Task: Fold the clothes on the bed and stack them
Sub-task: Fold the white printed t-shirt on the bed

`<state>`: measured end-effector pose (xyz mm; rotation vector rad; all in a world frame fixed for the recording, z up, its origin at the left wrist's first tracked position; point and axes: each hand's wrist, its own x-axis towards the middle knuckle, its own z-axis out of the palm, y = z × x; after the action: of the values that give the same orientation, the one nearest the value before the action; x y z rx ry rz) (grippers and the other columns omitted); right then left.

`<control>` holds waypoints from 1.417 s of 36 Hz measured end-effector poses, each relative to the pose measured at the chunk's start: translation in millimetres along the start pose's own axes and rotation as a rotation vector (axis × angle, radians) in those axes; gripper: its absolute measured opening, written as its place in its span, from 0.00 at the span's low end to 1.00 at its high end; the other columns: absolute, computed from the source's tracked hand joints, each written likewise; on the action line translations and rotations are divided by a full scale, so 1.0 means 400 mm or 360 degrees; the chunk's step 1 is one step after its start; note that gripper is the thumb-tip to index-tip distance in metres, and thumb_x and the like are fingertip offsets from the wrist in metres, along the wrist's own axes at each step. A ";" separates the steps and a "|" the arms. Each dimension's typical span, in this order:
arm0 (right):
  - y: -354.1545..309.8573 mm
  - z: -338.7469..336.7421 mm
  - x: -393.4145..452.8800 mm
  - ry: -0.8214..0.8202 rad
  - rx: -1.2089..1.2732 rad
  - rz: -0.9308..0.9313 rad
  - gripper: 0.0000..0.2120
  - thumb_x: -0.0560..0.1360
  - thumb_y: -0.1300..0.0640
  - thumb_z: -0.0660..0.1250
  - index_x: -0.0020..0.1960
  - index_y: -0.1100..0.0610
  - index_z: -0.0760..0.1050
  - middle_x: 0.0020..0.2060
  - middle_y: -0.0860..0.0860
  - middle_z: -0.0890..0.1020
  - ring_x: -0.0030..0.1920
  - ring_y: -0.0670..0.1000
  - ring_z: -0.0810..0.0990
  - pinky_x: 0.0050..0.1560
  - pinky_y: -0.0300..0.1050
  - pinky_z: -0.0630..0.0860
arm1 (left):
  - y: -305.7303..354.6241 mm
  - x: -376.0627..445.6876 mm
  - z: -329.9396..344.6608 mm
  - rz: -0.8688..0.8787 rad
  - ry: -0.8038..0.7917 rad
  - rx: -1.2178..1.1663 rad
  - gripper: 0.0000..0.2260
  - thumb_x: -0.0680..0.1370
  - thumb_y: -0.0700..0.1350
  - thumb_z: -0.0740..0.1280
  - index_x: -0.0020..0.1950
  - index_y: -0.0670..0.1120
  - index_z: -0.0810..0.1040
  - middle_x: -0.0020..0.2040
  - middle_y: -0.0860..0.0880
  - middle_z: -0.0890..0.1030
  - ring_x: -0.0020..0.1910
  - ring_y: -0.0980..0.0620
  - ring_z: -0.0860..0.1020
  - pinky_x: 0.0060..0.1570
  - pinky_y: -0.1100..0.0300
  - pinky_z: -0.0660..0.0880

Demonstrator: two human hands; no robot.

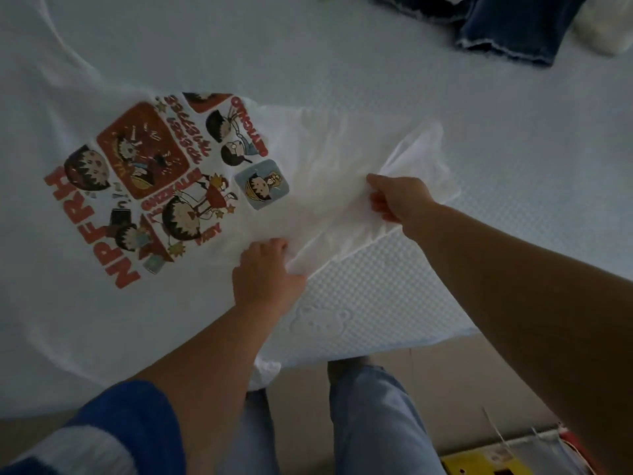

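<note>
White bed (pixel 394 296), printed white T-shirt (pixel 102 320), dark denim garment (pixel 513 25) far corner

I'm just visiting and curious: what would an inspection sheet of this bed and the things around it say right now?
Surface: white quilted mattress, an embossed bear shape near its front edge.
Job's things: white cartoon-print T-shirt spread print-up, its right part bunched and lifted; dark blue denim garment with frayed hems lying at the far right.
Clutter: cream-coloured soft item beside the denim, cut off by the frame, kind unclear.
Grippers: left hand grips the T-shirt's near edge; right hand pinches the lifted fabric.
Cables: thin white strands at the lower right, nature unclear.
Surroundings: beige floor; yellow object partly in view.
</note>
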<state>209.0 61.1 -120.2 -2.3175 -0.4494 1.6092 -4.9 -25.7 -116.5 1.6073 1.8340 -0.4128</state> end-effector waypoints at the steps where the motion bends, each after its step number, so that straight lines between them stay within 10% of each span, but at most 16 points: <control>1: 0.002 -0.001 0.006 -0.0002 -0.0071 -0.0036 0.14 0.72 0.47 0.70 0.34 0.56 0.75 0.32 0.51 0.79 0.37 0.52 0.78 0.44 0.47 0.77 | -0.005 -0.006 0.009 0.0034 0.0029 0.0116 0.28 0.67 0.57 0.71 0.64 0.51 0.69 0.58 0.43 0.72 0.57 0.43 0.71 0.49 0.51 0.70; 11: 0.098 -0.098 0.018 0.0656 -0.0840 -0.0417 0.31 0.69 0.50 0.69 0.68 0.57 0.64 0.67 0.55 0.63 0.68 0.57 0.61 0.68 0.50 0.59 | -0.105 -0.075 0.070 0.0135 0.0155 0.0310 0.35 0.69 0.55 0.73 0.73 0.52 0.63 0.54 0.41 0.71 0.49 0.42 0.71 0.43 0.52 0.67; 15: 0.105 -0.123 0.028 0.0647 -0.0756 -0.0357 0.33 0.67 0.49 0.72 0.67 0.60 0.65 0.64 0.57 0.69 0.65 0.58 0.67 0.67 0.48 0.62 | -0.154 -0.094 0.076 0.0134 0.0174 0.0265 0.31 0.71 0.46 0.71 0.73 0.49 0.65 0.53 0.38 0.73 0.47 0.39 0.72 0.43 0.50 0.69; 20: 0.099 -0.131 0.008 0.0427 -0.0325 -0.0255 0.10 0.69 0.56 0.72 0.48 0.58 0.77 0.35 0.50 0.78 0.38 0.53 0.78 0.40 0.46 0.76 | -0.221 -0.131 0.077 -0.0017 0.0126 0.0258 0.27 0.73 0.40 0.68 0.72 0.48 0.65 0.56 0.40 0.74 0.52 0.40 0.73 0.45 0.51 0.70; 30: 0.229 -0.166 -0.138 0.0559 0.0378 0.0014 0.16 0.71 0.67 0.67 0.57 0.57 0.73 0.51 0.54 0.76 0.49 0.51 0.78 0.36 0.39 0.77 | -0.301 -0.249 0.068 0.0213 0.0124 0.0192 0.22 0.70 0.36 0.68 0.64 0.44 0.73 0.51 0.40 0.76 0.46 0.39 0.75 0.38 0.51 0.73; 36: 0.426 -0.156 -0.213 0.0504 0.0453 0.0356 0.11 0.72 0.70 0.65 0.40 0.55 0.70 0.41 0.53 0.76 0.39 0.49 0.76 0.49 0.44 0.74 | -0.375 -0.280 0.085 0.0174 -0.0136 0.0445 0.23 0.73 0.40 0.64 0.68 0.50 0.70 0.58 0.44 0.72 0.54 0.43 0.72 0.49 0.52 0.71; 44: 0.487 -0.161 -0.230 0.0474 0.0051 0.0430 0.05 0.75 0.65 0.64 0.41 0.60 0.74 0.37 0.54 0.77 0.42 0.53 0.76 0.44 0.44 0.73 | -0.377 -0.261 0.073 0.0064 -0.0339 0.0367 0.26 0.72 0.54 0.67 0.69 0.51 0.68 0.62 0.44 0.70 0.60 0.44 0.70 0.55 0.53 0.68; 51: 0.360 -0.174 -0.236 0.0583 -0.0448 0.0005 0.27 0.73 0.53 0.68 0.69 0.57 0.67 0.62 0.56 0.74 0.53 0.55 0.74 0.48 0.45 0.67 | -0.224 -0.228 0.011 0.0069 -0.0262 -0.0096 0.24 0.73 0.54 0.66 0.68 0.50 0.69 0.65 0.44 0.71 0.62 0.44 0.71 0.58 0.51 0.69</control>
<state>256.5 -112.3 -74.0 -2.7441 -0.6151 1.1415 -87.1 -115.1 -76.6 1.5233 1.6700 -0.4524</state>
